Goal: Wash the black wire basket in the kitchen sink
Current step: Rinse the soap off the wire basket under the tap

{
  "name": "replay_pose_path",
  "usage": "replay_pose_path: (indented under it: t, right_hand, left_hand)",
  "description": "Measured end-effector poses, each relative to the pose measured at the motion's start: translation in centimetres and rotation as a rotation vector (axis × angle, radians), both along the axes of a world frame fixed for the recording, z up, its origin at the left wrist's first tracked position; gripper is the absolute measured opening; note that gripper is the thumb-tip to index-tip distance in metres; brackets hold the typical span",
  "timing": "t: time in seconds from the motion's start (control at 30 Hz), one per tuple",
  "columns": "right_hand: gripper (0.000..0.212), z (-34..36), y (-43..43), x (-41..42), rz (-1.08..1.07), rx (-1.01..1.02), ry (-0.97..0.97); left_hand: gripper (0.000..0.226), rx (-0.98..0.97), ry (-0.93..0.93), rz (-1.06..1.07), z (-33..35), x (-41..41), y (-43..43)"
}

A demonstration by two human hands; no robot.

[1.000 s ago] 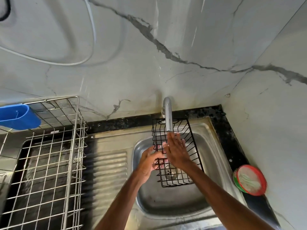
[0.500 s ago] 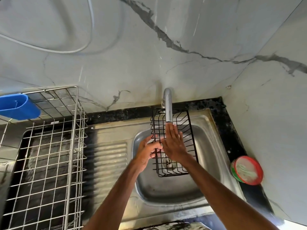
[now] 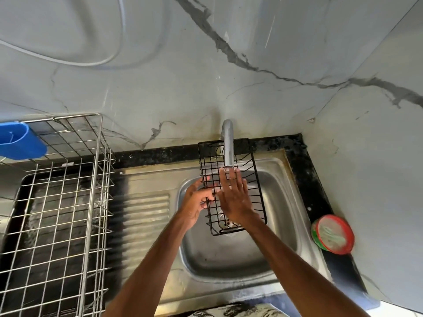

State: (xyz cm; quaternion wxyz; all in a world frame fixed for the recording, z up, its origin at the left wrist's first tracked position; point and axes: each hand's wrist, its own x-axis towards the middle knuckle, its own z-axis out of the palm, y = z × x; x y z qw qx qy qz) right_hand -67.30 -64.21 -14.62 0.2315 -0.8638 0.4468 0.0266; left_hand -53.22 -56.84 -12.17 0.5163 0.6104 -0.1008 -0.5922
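While left grip (image 3: 196, 202) pinches its rim, basket (image 3: 257, 181) (over sink (image 3: 229, 257)) rightward

basket: we see the black wire basket (image 3: 231, 186) tilted over the sink (image 3: 281, 202), under the tap (image 3: 227, 143)
left hand (image 3: 196, 202): grips its left edge
right hand (image 3: 233, 200): flat inside it

One black wire basket (image 3: 256, 197), one sink (image 3: 229, 259), one tap (image 3: 228, 145), one silver dish rack (image 3: 57, 213), one blue caddy (image 3: 20, 143), one red-rimmed tub (image 3: 333, 234), and two hands: left hand (image 3: 196, 204), right hand (image 3: 233, 199).
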Motion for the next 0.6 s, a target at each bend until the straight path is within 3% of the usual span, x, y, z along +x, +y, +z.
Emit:
replay_pose_path:
  t: [0.13, 0.27, 0.4, 0.47, 0.53, 0.6]
  right_hand:
    - [0.06, -0.9, 1.0, -0.4, 0.393, -0.086, -0.041]
    - [0.074, -0.7, -0.7, -1.0, 0.085, 0.065, 0.039]
    - [0.07, 1.3, 1.7, -0.9, 0.334, 0.194, -0.199]
    - [0.053, 2.6, 0.2, -1.2, 0.078, 0.37, -0.404]
    - [0.028, 3.4, -1.9, -0.7, -0.321, 0.557, -0.652]
    - [0.022, 3.4, -3.7, 0.3, -0.638, 0.802, -0.843]
  left_hand:
    - [0.07, -0.013, -0.056, -0.033, 0.6, 0.0, -0.2]
    - [0.079, -0.014, -0.038, -0.058, 0.2, 0.1, -0.5]
    - [0.079, -0.003, -0.024, -0.058, 0.1, -0.1, -0.8]
    - [0.067, -0.011, -0.043, -0.087, -0.2, 0.1, -0.8]
    - [0.06, -0.018, -0.047, -0.099, -0.3, 0.1, -0.7]
    - [0.063, -0.033, -0.04, -0.097, -0.3, -0.1, -0.7]
